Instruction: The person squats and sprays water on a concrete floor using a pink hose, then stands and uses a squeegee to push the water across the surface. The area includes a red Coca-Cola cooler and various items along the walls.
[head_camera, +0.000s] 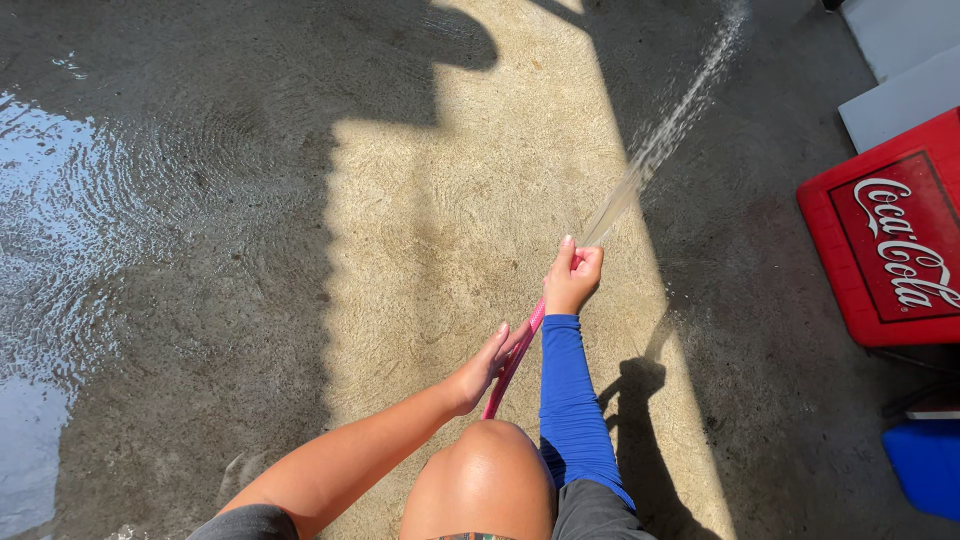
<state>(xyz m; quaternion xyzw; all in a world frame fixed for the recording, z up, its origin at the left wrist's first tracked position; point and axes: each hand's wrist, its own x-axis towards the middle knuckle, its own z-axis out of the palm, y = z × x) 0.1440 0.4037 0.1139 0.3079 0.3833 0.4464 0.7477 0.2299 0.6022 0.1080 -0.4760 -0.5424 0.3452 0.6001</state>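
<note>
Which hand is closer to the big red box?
Right. The right hand grips the pink hose tip, nearer the red box. The left hand holds it lower, farther away.

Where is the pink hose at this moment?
In the head view, the pink hose runs up the lower centre, above the knee. The left hand holds it lower down; the right hand pinches its end, spraying water up-right.

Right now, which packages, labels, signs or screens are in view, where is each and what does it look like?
Red plastic crate with white script label: right edge, on the wet concrete floor, boxy.
Blue plastic container: lower right corner, partly cut off, no label visible.
Pale grey flat panels: upper right corner, plain.
No screens or signs.
</note>
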